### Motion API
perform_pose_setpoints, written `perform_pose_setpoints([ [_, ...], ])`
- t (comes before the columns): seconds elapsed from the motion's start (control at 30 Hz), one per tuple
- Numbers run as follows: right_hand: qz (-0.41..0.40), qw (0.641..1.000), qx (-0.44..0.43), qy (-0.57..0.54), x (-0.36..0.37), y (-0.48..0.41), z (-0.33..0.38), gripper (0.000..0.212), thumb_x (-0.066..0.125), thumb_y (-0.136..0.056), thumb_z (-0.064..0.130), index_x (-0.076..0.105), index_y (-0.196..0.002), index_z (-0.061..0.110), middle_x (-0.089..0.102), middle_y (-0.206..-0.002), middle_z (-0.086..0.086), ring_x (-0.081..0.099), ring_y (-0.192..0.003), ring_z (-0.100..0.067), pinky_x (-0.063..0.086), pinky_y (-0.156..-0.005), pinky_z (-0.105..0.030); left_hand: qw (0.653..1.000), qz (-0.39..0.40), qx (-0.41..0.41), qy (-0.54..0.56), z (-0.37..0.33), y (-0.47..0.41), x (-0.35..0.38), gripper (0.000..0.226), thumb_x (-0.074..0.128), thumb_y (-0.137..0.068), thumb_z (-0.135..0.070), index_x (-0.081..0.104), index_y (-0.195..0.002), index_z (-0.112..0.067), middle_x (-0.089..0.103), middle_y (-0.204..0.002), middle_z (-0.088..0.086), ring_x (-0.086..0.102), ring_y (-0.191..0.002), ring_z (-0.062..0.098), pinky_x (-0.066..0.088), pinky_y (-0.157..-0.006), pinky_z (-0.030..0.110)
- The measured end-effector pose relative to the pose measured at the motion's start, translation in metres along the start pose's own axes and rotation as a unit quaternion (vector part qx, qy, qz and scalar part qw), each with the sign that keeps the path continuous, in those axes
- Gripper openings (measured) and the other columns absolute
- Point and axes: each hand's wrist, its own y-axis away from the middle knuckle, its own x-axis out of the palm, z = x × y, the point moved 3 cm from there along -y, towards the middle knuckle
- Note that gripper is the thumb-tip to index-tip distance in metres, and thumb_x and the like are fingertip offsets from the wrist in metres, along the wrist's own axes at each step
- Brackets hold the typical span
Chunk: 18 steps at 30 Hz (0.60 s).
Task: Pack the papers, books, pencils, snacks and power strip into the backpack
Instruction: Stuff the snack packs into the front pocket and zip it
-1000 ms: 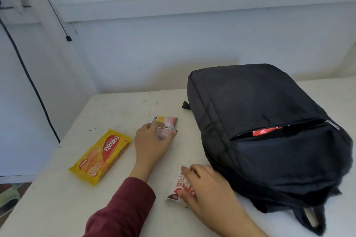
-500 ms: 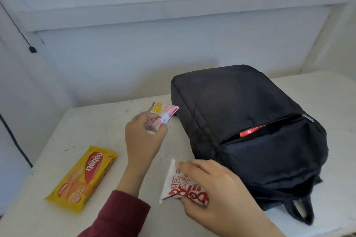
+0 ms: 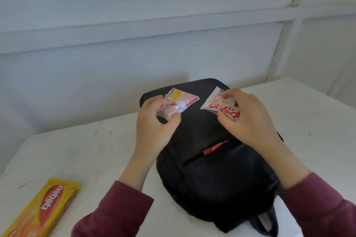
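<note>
Gripping crumpled sachet [image 3: 182, 99] in left hand [image 3: 152, 127], white-red packet [image 3: 219, 107] in right hand [image 3: 249, 121], over backpack [image 3: 212, 183], likely for pocketing.

The backpack [image 3: 212, 179] is black, with a shiny red wrapper [image 3: 215, 147] showing at its pocket. The wafer pack [image 3: 42, 209] is yellow with a red oval and white lettering; the crumpled packet [image 3: 179, 100] is white with red print and a yellow patch, the sachet [image 3: 221, 106] white with red lettering. The sleeves [image 3: 115, 211] are maroon, the surface [image 3: 77, 156] off-white with dark specks.
</note>
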Motion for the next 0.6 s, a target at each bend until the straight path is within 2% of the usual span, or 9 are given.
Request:
perform_pose_setpoints([
  [0.13,0.006,1.0,0.015,0.007,0.008,-0.024,-0.029,0.04,0.066,-0.081,0.035,0.055,-0.116,0.021,0.065,-0.113,0.0,0.057,-0.097,-0.021,0.044,-0.08,-0.031,1.0,0.005,0.001,-0.028,-0.002,-0.008,0.021,0.028,0.073,-0.076,-0.021,0.066,-0.103,-0.023,0.054,-0.124,-0.007,0.048,-0.114,0.01,0.044,-0.085,0.015],
  [0.23,0.021,0.999,0.025,0.007,0.013,-0.032,-0.043,0.04,0.064,-0.083,0.039,0.055,-0.117,0.022,0.064,-0.116,0.0,0.057,-0.099,-0.02,0.044,-0.081,-0.03,0.999,0.011,-0.009,-0.035,-0.001,-0.011,0.032,0.027,0.072,-0.077,-0.02,0.066,-0.103,-0.022,0.054,-0.123,-0.008,0.048,-0.114,0.008,0.035,-0.081,-0.001],
  [0.27,0.027,0.999,0.028,0.009,0.015,-0.034,-0.047,0.04,0.063,-0.083,0.039,0.055,-0.118,0.022,0.063,-0.116,0.0,0.057,-0.1,-0.02,0.043,-0.082,-0.03,0.999,0.022,-0.014,-0.034,0.001,-0.011,0.037,0.027,0.071,-0.078,-0.019,0.066,-0.104,-0.023,0.055,-0.124,-0.008,0.047,-0.117,0.009,0.033,-0.085,-0.001],
  [0.3,0.033,0.999,0.03,0.012,0.016,-0.035,-0.05,0.04,0.062,-0.084,0.04,0.056,-0.118,0.022,0.063,-0.117,0.001,0.056,-0.101,-0.02,0.043,-0.084,-0.03,0.998,0.039,-0.018,-0.044,0.003,-0.012,0.041,0.028,0.069,-0.08,-0.02,0.065,-0.108,-0.023,0.054,-0.128,-0.008,0.044,-0.124,0.011,0.031,-0.097,0.005],
  [0.33,0.043,0.998,0.035,0.011,0.018,-0.036,-0.054,0.04,0.061,-0.084,0.041,0.057,-0.119,0.022,0.063,-0.119,0.001,0.056,-0.103,-0.019,0.042,-0.086,-0.03,0.996,0.055,-0.019,-0.071,0.005,-0.014,0.045,0.032,0.067,-0.082,-0.023,0.064,-0.113,-0.024,0.051,-0.133,-0.008,0.036,-0.132,0.014,0.025,-0.11,0.02],
  [0.37,0.055,0.998,0.041,0.006,0.02,-0.037,-0.057,0.041,0.06,-0.085,0.042,0.058,-0.12,0.021,0.062,-0.121,0.001,0.056,-0.105,-0.019,0.042,-0.089,-0.03,0.992,0.069,-0.018,-0.106,0.007,-0.015,0.048,0.036,0.065,-0.084,-0.027,0.061,-0.12,-0.026,0.047,-0.139,-0.007,0.027,-0.138,0.016,0.015,-0.116,0.034],
  [0.4,0.068,0.997,0.046,0.001,0.02,-0.037,-0.06,0.042,0.059,-0.085,0.043,0.058,-0.121,0.022,0.061,-0.123,0.001,0.055,-0.108,-0.019,0.041,-0.092,-0.03,0.988,0.079,-0.014,-0.132,0.008,-0.017,0.05,0.042,0.064,-0.085,-0.032,0.057,-0.125,-0.028,0.041,-0.144,-0.006,0.019,-0.141,0.017,0.006,-0.116,0.041],
  [0.5,0.077,0.996,0.039,-0.012,0.019,-0.035,-0.066,0.043,0.061,-0.084,0.04,0.059,-0.123,0.023,0.059,-0.125,0.0,0.054,-0.112,-0.019,0.039,-0.094,-0.029,0.988,0.094,0.009,-0.125,0.005,-0.017,0.053,0.059,0.059,-0.079,-0.05,0.043,-0.134,-0.038,0.026,-0.151,-0.008,0.005,-0.143,0.011,-0.005,-0.114,0.039],
  [0.6,0.057,0.996,0.047,-0.051,0.012,-0.032,-0.072,0.036,0.063,-0.084,0.033,0.062,-0.119,0.022,0.06,-0.124,0.002,0.054,-0.11,-0.015,0.035,-0.088,-0.019,0.989,0.106,0.057,-0.089,-0.005,-0.01,0.051,0.057,0.053,-0.069,-0.063,0.046,-0.124,-0.049,0.026,-0.149,-0.019,0.002,-0.139,-0.003,-0.007,-0.115,0.034],
])
